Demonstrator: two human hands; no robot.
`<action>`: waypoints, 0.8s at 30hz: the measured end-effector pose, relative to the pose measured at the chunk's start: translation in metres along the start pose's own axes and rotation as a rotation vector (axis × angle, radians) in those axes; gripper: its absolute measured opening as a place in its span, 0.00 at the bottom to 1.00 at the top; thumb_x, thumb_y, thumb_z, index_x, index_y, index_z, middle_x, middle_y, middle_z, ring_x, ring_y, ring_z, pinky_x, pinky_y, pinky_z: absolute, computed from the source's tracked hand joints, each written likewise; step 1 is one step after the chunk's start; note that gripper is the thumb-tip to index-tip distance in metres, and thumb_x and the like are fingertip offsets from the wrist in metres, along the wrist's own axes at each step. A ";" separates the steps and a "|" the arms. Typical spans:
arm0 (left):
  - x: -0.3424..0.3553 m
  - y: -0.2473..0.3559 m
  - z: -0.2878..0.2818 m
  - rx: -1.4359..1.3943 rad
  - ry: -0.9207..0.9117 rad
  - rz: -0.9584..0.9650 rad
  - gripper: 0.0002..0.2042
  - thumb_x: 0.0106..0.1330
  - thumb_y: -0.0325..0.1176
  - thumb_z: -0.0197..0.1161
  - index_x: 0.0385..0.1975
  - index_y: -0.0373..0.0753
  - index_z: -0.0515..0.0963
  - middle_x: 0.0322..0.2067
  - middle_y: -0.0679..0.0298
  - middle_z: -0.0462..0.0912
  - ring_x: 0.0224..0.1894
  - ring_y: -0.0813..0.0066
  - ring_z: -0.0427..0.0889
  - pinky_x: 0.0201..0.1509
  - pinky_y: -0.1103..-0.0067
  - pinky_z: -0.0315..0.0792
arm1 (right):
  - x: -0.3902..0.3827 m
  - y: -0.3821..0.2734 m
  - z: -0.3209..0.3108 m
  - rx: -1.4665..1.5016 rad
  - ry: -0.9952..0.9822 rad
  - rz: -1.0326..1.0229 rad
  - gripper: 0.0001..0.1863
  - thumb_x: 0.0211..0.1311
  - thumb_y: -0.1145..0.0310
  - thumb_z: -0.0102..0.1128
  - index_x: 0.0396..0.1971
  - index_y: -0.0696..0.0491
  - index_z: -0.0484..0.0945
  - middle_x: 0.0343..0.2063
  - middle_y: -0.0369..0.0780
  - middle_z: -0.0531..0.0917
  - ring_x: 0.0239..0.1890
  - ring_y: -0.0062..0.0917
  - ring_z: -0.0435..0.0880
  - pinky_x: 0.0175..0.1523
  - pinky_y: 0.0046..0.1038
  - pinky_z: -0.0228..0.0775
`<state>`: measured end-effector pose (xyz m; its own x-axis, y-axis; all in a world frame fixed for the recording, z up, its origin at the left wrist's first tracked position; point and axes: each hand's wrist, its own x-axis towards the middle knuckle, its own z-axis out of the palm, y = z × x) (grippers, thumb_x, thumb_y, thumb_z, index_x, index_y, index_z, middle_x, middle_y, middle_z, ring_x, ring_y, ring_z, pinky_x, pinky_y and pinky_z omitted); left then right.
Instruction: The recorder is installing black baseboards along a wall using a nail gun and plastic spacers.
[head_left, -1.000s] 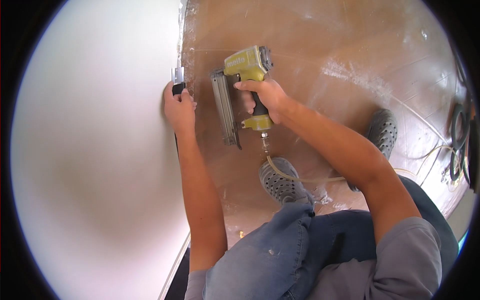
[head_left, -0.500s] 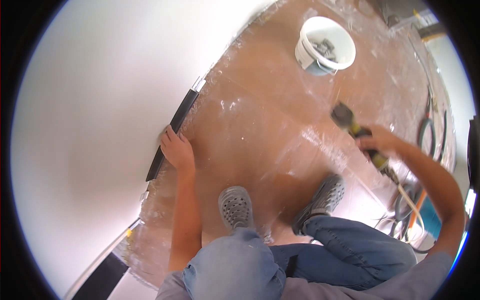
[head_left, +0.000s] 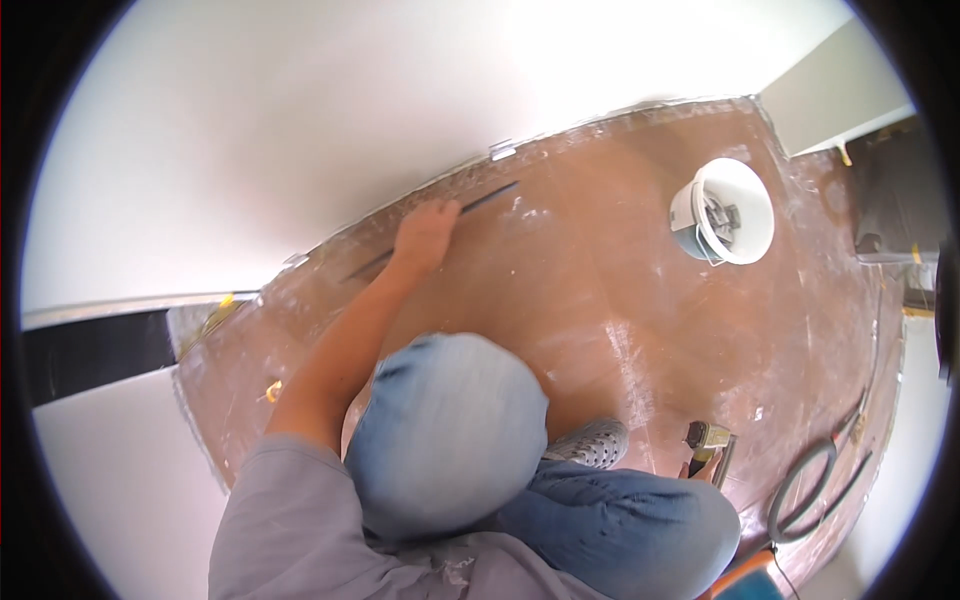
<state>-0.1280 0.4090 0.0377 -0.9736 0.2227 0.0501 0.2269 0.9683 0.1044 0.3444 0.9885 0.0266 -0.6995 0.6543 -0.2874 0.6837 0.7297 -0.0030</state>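
A thin dark baseboard strip (head_left: 488, 196) lies across the grasp of my left hand (head_left: 427, 235), beside the base of the white wall and a little apart from it. The fingers are closed round the strip's middle, and its near end looks smeared by motion. Low by my right knee, a black-and-yellow nail gun (head_left: 708, 436) shows its head and a narrow bar alongside. My right hand (head_left: 702, 468) is at its handle, mostly hidden behind the knee. Two small pale pieces (head_left: 502, 150) sit at the wall's foot.
A white bucket (head_left: 684, 213) with grey pieces inside stands on the reddish-brown, film-covered floor (head_left: 580, 280). Dark curved hoses or cables (head_left: 800, 495) lie at the right, near an orange-and-teal object (head_left: 745, 580). A yellow ring-like bit (head_left: 273, 391) lies at the left.
The dark strip has come away from the wall in my left hand. My right hand has lowered the nail gun toward my knee. My view has turned, so the wall now runs across the top.
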 end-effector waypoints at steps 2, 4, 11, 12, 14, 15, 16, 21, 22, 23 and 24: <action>-0.003 0.023 -0.017 -0.152 -0.166 0.109 0.11 0.65 0.30 0.61 0.46 0.40 0.73 0.42 0.50 0.82 0.48 0.48 0.82 0.50 0.58 0.76 | 0.005 -0.005 0.014 0.026 -0.028 0.071 0.54 0.62 0.63 0.68 0.79 0.51 0.39 0.56 0.62 0.78 0.51 0.57 0.82 0.56 0.49 0.75; 0.000 0.040 -0.037 -0.281 -0.244 0.063 0.14 0.64 0.30 0.64 0.48 0.39 0.74 0.43 0.49 0.83 0.49 0.47 0.81 0.50 0.58 0.75 | 0.008 -0.010 0.021 0.070 -0.046 0.122 0.54 0.62 0.63 0.69 0.79 0.51 0.39 0.57 0.62 0.78 0.52 0.57 0.82 0.56 0.49 0.75; 0.044 0.088 -0.105 -0.598 -0.546 0.059 0.14 0.65 0.31 0.67 0.49 0.37 0.81 0.40 0.53 0.86 0.44 0.58 0.83 0.51 0.69 0.74 | 0.018 -0.024 0.018 0.222 -0.142 0.246 0.55 0.61 0.64 0.69 0.79 0.52 0.38 0.59 0.61 0.77 0.53 0.56 0.82 0.57 0.48 0.76; 0.054 0.098 -0.122 -0.572 -0.564 0.072 0.13 0.66 0.31 0.66 0.48 0.36 0.81 0.39 0.56 0.86 0.43 0.64 0.83 0.50 0.71 0.73 | 0.016 -0.022 0.023 0.215 -0.058 0.161 0.55 0.62 0.64 0.69 0.78 0.54 0.38 0.60 0.60 0.76 0.54 0.55 0.81 0.57 0.47 0.76; 0.072 0.118 -0.141 -0.607 -0.590 0.121 0.11 0.68 0.32 0.65 0.46 0.35 0.81 0.36 0.59 0.84 0.40 0.68 0.81 0.48 0.72 0.73 | 0.013 -0.019 0.024 0.187 0.003 0.071 0.56 0.61 0.64 0.70 0.78 0.57 0.37 0.60 0.59 0.76 0.55 0.53 0.81 0.57 0.46 0.76; 0.083 0.130 -0.145 -0.649 -0.612 0.123 0.10 0.69 0.33 0.64 0.43 0.34 0.80 0.33 0.62 0.83 0.38 0.73 0.79 0.46 0.73 0.72 | 0.013 -0.015 0.024 0.201 0.014 0.106 0.56 0.61 0.64 0.70 0.78 0.57 0.37 0.60 0.59 0.76 0.55 0.53 0.81 0.57 0.46 0.76; 0.094 0.140 -0.149 -0.638 -0.618 0.154 0.10 0.69 0.33 0.64 0.43 0.34 0.80 0.33 0.62 0.83 0.38 0.73 0.79 0.46 0.73 0.72 | 0.013 -0.013 0.025 0.240 0.031 0.059 0.56 0.61 0.64 0.70 0.78 0.57 0.37 0.57 0.60 0.78 0.52 0.54 0.82 0.56 0.46 0.76; 0.142 0.228 -0.155 -0.765 -0.835 0.046 0.08 0.74 0.37 0.61 0.36 0.39 0.76 0.30 0.72 0.74 0.36 0.82 0.72 0.43 0.81 0.68 | 0.008 0.002 0.022 0.353 0.056 0.032 0.58 0.57 0.67 0.74 0.78 0.56 0.40 0.52 0.58 0.81 0.50 0.52 0.83 0.55 0.45 0.76; 0.149 0.239 -0.149 -0.746 -0.844 0.067 0.08 0.74 0.37 0.61 0.36 0.39 0.76 0.30 0.72 0.74 0.36 0.82 0.72 0.43 0.81 0.68 | 0.009 0.003 0.021 0.369 0.050 0.033 0.58 0.55 0.67 0.75 0.78 0.55 0.41 0.53 0.57 0.80 0.51 0.52 0.82 0.56 0.45 0.75; 0.156 0.247 -0.134 -0.831 -0.877 0.071 0.08 0.74 0.37 0.61 0.37 0.40 0.76 0.32 0.72 0.75 0.37 0.83 0.73 0.44 0.81 0.68 | 0.011 0.001 0.021 0.357 0.095 0.007 0.58 0.55 0.67 0.75 0.78 0.55 0.42 0.55 0.55 0.80 0.53 0.51 0.81 0.57 0.46 0.74; 0.164 0.254 -0.119 -0.916 -0.910 0.074 0.08 0.75 0.38 0.61 0.39 0.41 0.75 0.34 0.73 0.76 0.39 0.84 0.73 0.46 0.82 0.68 | 0.013 0.000 0.019 0.364 0.060 0.036 0.58 0.55 0.68 0.75 0.78 0.55 0.42 0.56 0.54 0.80 0.54 0.51 0.80 0.58 0.46 0.74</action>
<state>-0.2269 0.6784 0.1908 -0.5431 0.6187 -0.5676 -0.1375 0.6014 0.7871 0.3394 0.9937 0.0042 -0.6775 0.6963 -0.2368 0.7294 0.5949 -0.3378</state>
